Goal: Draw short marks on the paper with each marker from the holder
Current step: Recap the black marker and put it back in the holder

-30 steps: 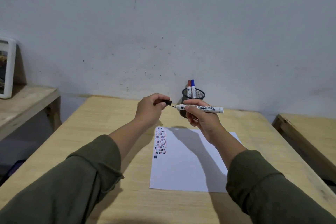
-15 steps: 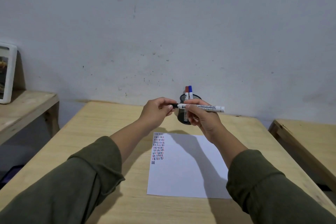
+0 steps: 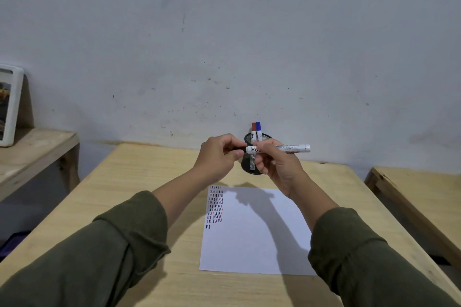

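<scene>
Over the wooden table (image 3: pixel 139 182), my left hand (image 3: pixel 219 154) pinches the black cap (image 3: pixel 240 149) against the marker (image 3: pixel 279 149) gripped by my right hand (image 3: pixel 277 167); recapping, I judge, then the mesh holder (image 3: pixel 252 164) beyond the paper (image 3: pixel 249 244).

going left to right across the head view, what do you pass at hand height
white-framed picture → left hand → black cap → marker, held by the right hand
</scene>
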`<action>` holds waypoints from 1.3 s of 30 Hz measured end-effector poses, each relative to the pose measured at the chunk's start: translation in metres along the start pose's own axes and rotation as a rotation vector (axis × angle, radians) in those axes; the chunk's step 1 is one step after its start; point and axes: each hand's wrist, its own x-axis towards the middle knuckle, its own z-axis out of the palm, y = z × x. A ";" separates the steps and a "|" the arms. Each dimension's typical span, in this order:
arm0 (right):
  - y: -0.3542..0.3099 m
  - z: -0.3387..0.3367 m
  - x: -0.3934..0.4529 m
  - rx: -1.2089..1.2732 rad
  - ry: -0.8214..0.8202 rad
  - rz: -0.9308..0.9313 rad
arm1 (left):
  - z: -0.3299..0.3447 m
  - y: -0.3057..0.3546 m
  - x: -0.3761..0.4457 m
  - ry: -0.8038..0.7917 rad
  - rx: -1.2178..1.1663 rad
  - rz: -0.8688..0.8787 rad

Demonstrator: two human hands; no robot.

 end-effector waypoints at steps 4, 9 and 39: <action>0.007 0.001 -0.003 0.039 0.030 0.003 | 0.005 -0.001 -0.004 0.052 0.087 0.067; 0.009 0.000 -0.005 -0.042 -0.009 -0.001 | -0.002 -0.004 0.001 0.008 0.074 0.067; -0.032 -0.039 0.088 -0.707 0.104 -0.122 | 0.041 -0.022 0.097 -0.126 0.339 -0.125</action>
